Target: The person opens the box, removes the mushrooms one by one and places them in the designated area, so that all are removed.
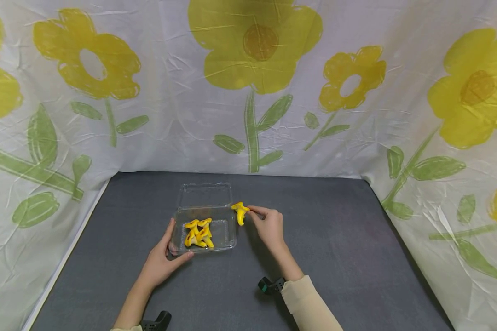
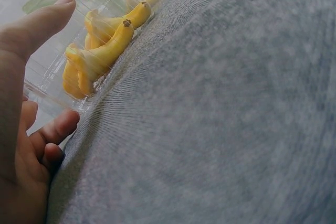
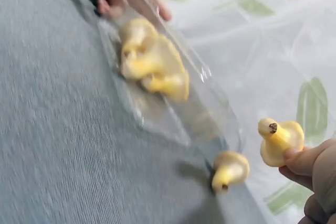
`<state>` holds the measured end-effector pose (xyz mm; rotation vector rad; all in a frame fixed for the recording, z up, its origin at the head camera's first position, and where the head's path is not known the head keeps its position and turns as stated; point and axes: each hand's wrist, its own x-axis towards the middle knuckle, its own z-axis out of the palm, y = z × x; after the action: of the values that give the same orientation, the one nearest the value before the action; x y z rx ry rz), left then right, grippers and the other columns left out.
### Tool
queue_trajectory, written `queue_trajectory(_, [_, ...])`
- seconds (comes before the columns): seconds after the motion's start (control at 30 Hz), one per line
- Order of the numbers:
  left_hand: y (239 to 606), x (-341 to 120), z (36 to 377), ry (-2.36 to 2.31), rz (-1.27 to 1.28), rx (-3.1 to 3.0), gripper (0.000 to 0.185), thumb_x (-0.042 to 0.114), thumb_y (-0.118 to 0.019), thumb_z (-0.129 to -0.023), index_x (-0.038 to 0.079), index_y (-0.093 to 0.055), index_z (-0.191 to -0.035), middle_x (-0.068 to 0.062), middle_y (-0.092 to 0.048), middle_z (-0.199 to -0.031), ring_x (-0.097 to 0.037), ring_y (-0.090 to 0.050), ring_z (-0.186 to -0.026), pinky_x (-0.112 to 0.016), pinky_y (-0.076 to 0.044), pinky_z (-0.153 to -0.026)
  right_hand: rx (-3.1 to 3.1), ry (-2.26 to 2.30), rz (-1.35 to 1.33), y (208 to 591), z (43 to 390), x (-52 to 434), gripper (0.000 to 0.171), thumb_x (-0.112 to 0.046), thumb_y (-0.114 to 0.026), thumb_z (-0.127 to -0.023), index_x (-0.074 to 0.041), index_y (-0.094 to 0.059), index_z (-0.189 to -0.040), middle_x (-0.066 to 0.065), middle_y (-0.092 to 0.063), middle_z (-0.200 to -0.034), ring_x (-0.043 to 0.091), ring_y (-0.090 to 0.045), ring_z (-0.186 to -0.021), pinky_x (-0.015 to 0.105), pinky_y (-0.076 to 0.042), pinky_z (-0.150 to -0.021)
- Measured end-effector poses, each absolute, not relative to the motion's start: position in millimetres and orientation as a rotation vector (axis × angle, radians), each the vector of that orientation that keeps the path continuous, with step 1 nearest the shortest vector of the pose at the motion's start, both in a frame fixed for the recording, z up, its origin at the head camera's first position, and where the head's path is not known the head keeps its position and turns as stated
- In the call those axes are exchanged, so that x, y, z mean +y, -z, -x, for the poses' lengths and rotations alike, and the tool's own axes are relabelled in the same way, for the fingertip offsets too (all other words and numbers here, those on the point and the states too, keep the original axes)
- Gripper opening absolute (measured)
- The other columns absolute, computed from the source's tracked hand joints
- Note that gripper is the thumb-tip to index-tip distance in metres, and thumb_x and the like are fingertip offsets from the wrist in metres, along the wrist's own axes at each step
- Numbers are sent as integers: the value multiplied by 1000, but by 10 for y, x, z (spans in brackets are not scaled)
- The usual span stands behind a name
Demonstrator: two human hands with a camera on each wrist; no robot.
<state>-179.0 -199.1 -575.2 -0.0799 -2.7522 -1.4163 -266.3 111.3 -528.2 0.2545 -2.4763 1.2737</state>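
Head view: clear plastic clamshell box (image 1: 228, 230) sits mid dark grey fabric worktop (image 1: 335, 257), lid (image 1: 205, 195) flipped open toward the back. Pile of small yellow toy mushrooms (image 1: 199, 232) lies inside the tray, toward its left half.

Left hand (image 1: 163, 262) cups the box's near-left corner: thumb up along the left wall, fingers curled under the front edge. Left wrist view confirms it, thumb and fingertips wrap the clear wall (image 2: 42, 85) with the yellow pieces (image 2: 100, 51) right behind it.

Right hand (image 1: 268, 225) pinches one yellow toy mushroom (image 1: 240, 212) between thumb and fingertips, held just right of the box's back-right corner, beside the rim and not inside. Whether it's clear of the worktop, can't tell from this view. Right wrist view shows that held piece (image 3: 279, 139) stem-out at the fingertips (image 3: 307, 160), plus another loose yellow mushroom (image 3: 229, 170) lying on the worktop just outside the box's corner. Pile in the tray (image 3: 152, 66) is blurred there, piece count unclear.

Backdrop: white cloth with yellow flower print (image 1: 252, 50) hung on three sides.
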Motion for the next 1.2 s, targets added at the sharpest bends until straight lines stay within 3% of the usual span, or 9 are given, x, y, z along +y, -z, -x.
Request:
queue_trajectory(0.4, [5759,-2005,1798,1431,69,-2762,117,40,-87,-90,17,-8,-173,-2,-53,-88,-12,-48,-77,-30,-41,-73,-2479,-1171,-195,5484,2830,1321,14,-16,-84,-93,-10,-87,-105,9,-82,-99,7,-32,-37,20,-29,-41])
queue_trajectory(0.43, [5765,-2005,1800,1429,67,-2762,117,40,-87,-90,17,-8,-173,-2,-53,-88,-12,-48,-77,-30,-41,-73,-2484,-1168,-189,5498,2843,1324,14,-15,-84,-93,-10,-87,-105,9,-82,-100,12,-35,-37,22,-31,-42])
queue_trajectory(0.5, [5773,-2004,1802,1426,67,-2759,117,40,-87,-89,17,-8,-173,-2,-53,-88,-12,-48,-77,-30,-41,-73,-2498,-1153,-171,5523,2868,1325,13,-15,-84,-93,-11,-87,-105,8,-82,-101,16,-55,-46,25,-42,-47])
queue_trajectory(0.57, [5781,-2006,1802,1423,68,-2755,118,39,-88,-89,17,-8,-173,-2,-53,-88,-13,-48,-76,-30,-41,-73,-2511,-1151,-155,5547,2894,1325,13,-15,-83,-94,-11,-87,-106,8,-82,-102,22,-71,-63,31,-54,-57])
queue_trajectory(0.63, [5782,-2005,1799,1423,71,-2754,118,39,-88,-89,16,-9,-173,-2,-53,-88,-13,-48,-76,-30,-41,-71,-2522,-1143,-136,5567,2915,1325,13,-15,-83,-94,-12,-87,-106,7,-82,-103,25,-78,-87,38,-61,-72])
queue_trajectory(0.67, [5782,-2004,1798,1424,70,-2754,118,40,-88,-89,17,-9,-173,-2,-52,-88,-13,-48,-75,-30,-41,-71,-2525,-1147,-128,5578,2929,1325,13,-15,-83,-95,-12,-87,-107,6,-82,-104,25,-79,-97,41,-62,-79])
queue_trajectory(0.73, [5784,-2002,1799,1424,65,-2759,118,41,-87,-89,18,-8,-173,-2,-52,-88,-13,-48,-75,-30,-41,-71,-2527,-1169,-120,5603,2960,1328,14,-16,-82,-95,-11,-87,-108,7,-82,-105,27,-78,-101,45,-62,-85])
queue_trajectory(1.2, [5802,-2000,1813,1421,35,-2780,120,42,-88,-88,19,-7,-173,-2,-51,-88,-14,-48,-76,-31,-40,-72,-2519,-1297,-76,5794,3099,1338,19,-21,-80,-97,-14,-85,-114,5,-81,-110,26,-77,-108,47,-58,-96])
